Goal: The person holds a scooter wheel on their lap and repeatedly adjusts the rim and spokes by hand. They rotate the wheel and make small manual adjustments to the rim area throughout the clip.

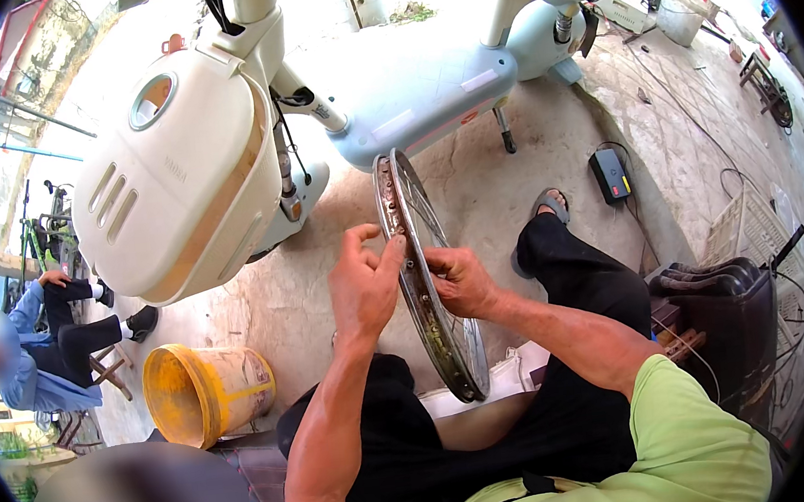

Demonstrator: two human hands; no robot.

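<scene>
A spoked wheel rim (pixel 411 270) without a tyre stands nearly upright between my knees, its metal brown with rust stains and its lower end near my lap. My left hand (pixel 363 284) is at the rim's left side, fingers bent, with the thumb on the outer channel and the index finger at the edge. From the right, my right hand (pixel 464 282) reaches in among the spokes (pixel 427 211), fingers closed beside the inner side of the rim. Its fingertips are partly hidden, so any small part in them cannot be made out.
Ahead stands a cream and pale blue scooter-like vehicle (pixel 425 97) with a big front basket box (pixel 183 176). A yellow-stained bucket (pixel 182 397) lies tipped at left, near a seated person (pixel 29 339). At right are a black box (pixel 610 177) with a cable and dark seats (pixel 722 315).
</scene>
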